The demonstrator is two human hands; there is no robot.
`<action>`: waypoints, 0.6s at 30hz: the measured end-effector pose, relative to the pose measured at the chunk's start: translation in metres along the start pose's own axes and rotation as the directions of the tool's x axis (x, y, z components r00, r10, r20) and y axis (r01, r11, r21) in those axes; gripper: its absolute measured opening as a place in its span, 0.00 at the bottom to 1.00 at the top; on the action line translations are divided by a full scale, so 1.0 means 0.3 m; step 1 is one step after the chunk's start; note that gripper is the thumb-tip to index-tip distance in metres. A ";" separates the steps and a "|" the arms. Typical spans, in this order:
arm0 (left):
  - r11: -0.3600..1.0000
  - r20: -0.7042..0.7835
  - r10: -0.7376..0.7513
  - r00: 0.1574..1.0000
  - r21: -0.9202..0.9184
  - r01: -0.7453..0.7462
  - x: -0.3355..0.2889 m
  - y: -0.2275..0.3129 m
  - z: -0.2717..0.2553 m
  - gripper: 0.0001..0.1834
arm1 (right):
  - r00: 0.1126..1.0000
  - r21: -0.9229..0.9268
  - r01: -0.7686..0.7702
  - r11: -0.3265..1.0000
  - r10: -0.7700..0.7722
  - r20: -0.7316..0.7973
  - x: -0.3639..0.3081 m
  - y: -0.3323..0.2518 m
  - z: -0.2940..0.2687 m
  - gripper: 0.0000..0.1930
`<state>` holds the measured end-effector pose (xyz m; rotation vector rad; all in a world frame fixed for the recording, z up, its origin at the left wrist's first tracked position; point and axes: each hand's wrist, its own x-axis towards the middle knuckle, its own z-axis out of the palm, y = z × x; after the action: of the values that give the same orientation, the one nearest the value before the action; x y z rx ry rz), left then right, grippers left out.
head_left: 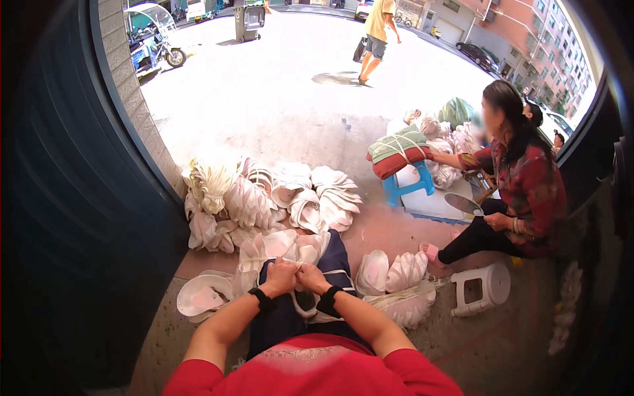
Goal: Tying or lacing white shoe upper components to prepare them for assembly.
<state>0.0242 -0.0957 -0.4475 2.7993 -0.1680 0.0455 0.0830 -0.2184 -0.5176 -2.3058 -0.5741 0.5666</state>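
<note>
Apparently mid-tying; left hand (280,277) and right hand (312,278) meet over the lap, fingers curled closed, seemingly pinching a pale strand (296,263), exact grip too small to tell; white shaped pieces (282,244) lie just beyond, 12 o'clock; next move probably calls for steady, even tension; forearms slant in from 8 and 4 o'clock, knuckles up.

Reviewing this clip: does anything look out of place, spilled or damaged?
Nothing plainly spilled or damaged stands out. Slightly untidy: a wide pale piece lies on the floor left of the left hand, outside the main white heap beyond. That may be ordinary here.
</note>
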 end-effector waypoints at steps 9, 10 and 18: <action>0.996 -0.055 -0.042 0.998 -0.084 0.038 -0.020 0.011 -0.016 0.11 | 0.985 -0.203 0.054 0.978 -0.019 0.170 -0.120 -0.168 -0.184 0.14; 0.995 -0.053 -0.027 0.998 -0.094 0.022 -0.015 0.014 -0.031 0.12 | 0.986 -0.202 0.051 0.978 -0.017 0.167 -0.130 -0.147 -0.201 0.14; 0.962 -0.110 -0.096 0.989 -0.266 0.064 0.033 -0.032 -0.042 0.18 | 0.796 0.571 -0.432 0.698 -0.002 0.605 -0.375 -0.087 -0.341 0.07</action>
<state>0.0349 -0.0835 -0.4383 2.5272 -0.0279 0.1629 0.0408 -0.3141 -0.4040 -1.4564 -0.2483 1.3707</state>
